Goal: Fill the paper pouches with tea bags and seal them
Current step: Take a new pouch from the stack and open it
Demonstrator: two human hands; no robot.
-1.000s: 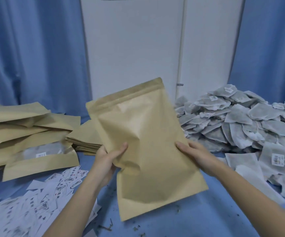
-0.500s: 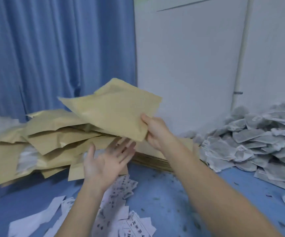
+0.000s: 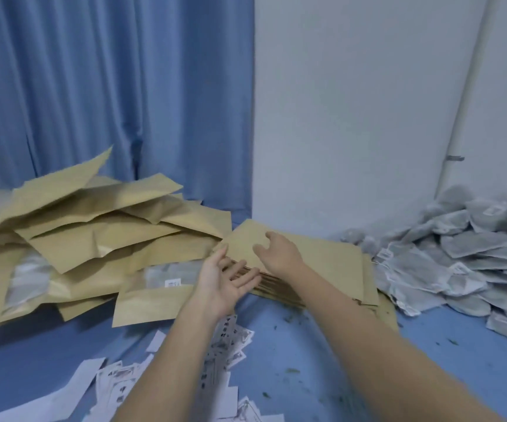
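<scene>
A flat stack of empty kraft paper pouches lies on the blue table, centre right. My right hand hovers over the stack's left end with its fingers loosely curved; whether it touches the top pouch is unclear. My left hand is palm up with straight fingers against the stack's left edge. A loose heap of filled kraft pouches lies at the left, some showing clear windows. A mound of grey tea bags fills the right side.
White printed labels lie scattered on the blue table near the front edge, with bits of tea leaf around. A blue curtain and a white wall close off the back.
The filled pouch held in both hands went left onto the heap and left my hands. Both hands moved to the flat stack of empty pouches. My view turned left.
</scene>
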